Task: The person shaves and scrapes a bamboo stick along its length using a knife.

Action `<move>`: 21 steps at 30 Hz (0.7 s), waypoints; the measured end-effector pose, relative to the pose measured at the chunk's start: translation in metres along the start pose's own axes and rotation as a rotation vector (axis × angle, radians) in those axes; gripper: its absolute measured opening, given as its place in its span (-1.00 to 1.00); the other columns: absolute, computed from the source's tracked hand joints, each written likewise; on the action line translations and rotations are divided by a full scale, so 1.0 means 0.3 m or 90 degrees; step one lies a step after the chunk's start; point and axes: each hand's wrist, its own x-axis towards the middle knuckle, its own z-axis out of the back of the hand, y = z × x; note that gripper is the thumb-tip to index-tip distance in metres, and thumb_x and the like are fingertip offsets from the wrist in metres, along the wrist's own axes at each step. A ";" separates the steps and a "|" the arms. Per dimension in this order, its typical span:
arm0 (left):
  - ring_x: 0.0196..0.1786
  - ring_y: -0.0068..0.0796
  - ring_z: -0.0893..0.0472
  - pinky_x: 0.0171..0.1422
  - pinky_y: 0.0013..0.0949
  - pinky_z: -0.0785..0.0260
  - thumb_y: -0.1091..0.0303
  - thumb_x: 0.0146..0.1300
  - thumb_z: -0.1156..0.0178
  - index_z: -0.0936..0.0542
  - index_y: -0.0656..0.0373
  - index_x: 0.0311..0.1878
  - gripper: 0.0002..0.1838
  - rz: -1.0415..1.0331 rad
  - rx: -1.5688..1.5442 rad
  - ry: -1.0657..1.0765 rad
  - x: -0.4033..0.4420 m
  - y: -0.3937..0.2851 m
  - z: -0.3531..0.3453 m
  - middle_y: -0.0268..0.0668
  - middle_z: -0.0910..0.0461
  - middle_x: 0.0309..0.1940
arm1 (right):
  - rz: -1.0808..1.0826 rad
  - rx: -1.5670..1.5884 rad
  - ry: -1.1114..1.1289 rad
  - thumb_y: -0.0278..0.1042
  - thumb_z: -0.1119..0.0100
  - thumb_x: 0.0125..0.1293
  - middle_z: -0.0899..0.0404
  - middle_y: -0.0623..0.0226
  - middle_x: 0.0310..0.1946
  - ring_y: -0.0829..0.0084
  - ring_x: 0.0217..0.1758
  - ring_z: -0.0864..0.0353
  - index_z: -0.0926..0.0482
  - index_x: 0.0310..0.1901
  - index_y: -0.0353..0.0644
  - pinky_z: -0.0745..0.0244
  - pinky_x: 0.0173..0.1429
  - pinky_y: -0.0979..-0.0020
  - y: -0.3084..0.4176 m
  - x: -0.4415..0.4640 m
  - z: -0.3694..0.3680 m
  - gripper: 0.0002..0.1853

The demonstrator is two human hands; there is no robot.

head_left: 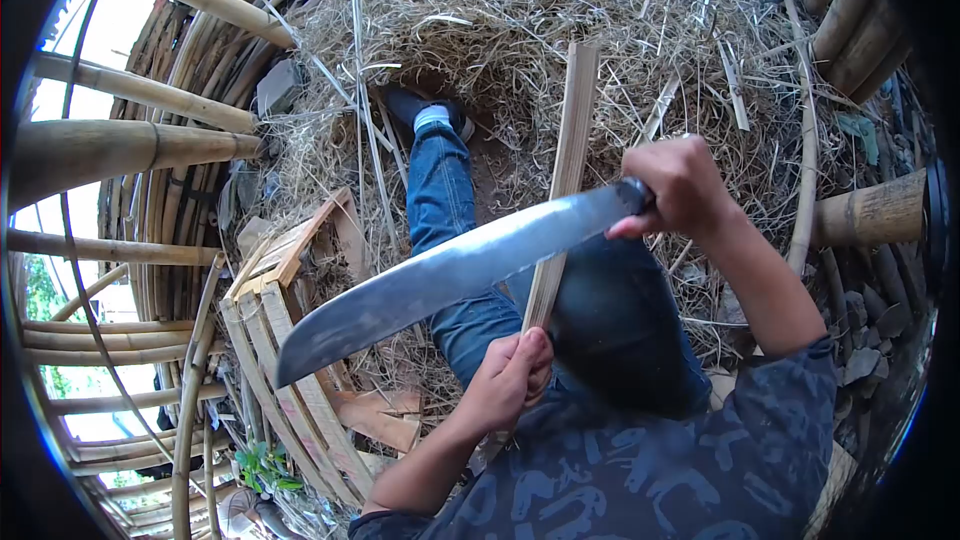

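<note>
Hands [678, 185] [512, 380] hold machete [440, 280] and wooden strip [573, 125] over legs [443, 190], slatted crate [280, 314] nearby.

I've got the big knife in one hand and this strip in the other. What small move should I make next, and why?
I'd probably tilt the knife up and away from your jeans before any stroke. Your right hand has its long blade crossing the strip, with your legs beyond it, and your left hand grips the strip's lower part.
</note>
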 end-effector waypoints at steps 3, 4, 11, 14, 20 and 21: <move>-0.69 -0.70 -0.05 -0.65 -0.55 0.08 0.05 0.55 0.22 -0.21 0.07 -0.45 -0.57 -0.008 -0.008 -0.013 -0.001 -0.004 0.002 -0.53 -0.06 -0.69 | 0.027 -0.050 -0.034 0.62 -0.10 -0.03 -0.39 0.32 -0.75 0.26 -0.66 -0.54 -0.29 -0.65 -0.13 -0.46 -0.55 0.27 -0.055 0.014 -0.013 -0.21; -0.69 -0.70 -0.05 -0.65 -0.55 0.08 0.04 0.55 0.22 -0.21 0.07 -0.45 -0.57 -0.008 -0.007 -0.020 -0.005 -0.005 0.003 -0.53 -0.06 -0.69 | 0.030 -0.063 -0.050 0.63 -0.07 -0.03 -0.39 0.32 -0.75 0.25 -0.66 -0.54 -0.29 -0.64 -0.13 -0.47 -0.55 0.27 -0.065 0.018 -0.019 -0.21; -0.70 -0.70 -0.04 -0.66 -0.55 0.08 0.02 0.54 0.21 -0.21 0.06 -0.45 -0.57 0.005 -0.021 -0.040 -0.017 -0.012 0.014 -0.53 -0.05 -0.69 | -0.077 -0.133 -0.068 0.69 0.04 -0.01 -0.40 0.26 -0.74 0.20 -0.62 -0.58 -0.31 -0.63 -0.12 -0.47 -0.52 0.22 -0.191 -0.024 0.018 -0.18; -0.70 -0.71 -0.04 -0.66 -0.55 0.08 0.01 0.54 0.21 -0.22 0.06 -0.44 -0.57 0.008 -0.036 -0.025 -0.018 -0.006 0.018 -0.54 -0.05 -0.69 | -0.102 -0.201 -0.102 0.68 0.06 0.03 -0.38 0.27 -0.75 0.22 -0.65 -0.56 -0.31 -0.64 -0.13 -0.44 -0.55 0.23 -0.229 -0.042 0.036 -0.18; -0.70 -0.71 -0.06 -0.66 -0.56 0.07 0.00 0.54 0.23 -0.25 0.09 -0.42 -0.56 0.044 -0.039 -0.009 -0.003 -0.008 0.038 -0.53 -0.09 -0.68 | -0.109 -0.177 -0.085 0.69 0.11 0.06 -0.35 0.36 -0.81 0.34 -0.75 -0.51 -0.34 -0.67 -0.10 -0.42 -0.62 0.30 -0.061 -0.020 0.104 -0.18; -0.70 -0.71 -0.06 -0.66 -0.56 0.07 0.00 0.54 0.23 -0.25 0.09 -0.42 -0.56 0.051 -0.038 -0.010 -0.001 -0.009 0.035 -0.53 -0.09 -0.68 | -0.102 -0.170 -0.061 0.69 0.13 0.07 -0.36 0.37 -0.81 0.36 -0.75 -0.50 -0.35 -0.68 -0.10 -0.42 -0.63 0.32 -0.022 -0.012 0.099 -0.17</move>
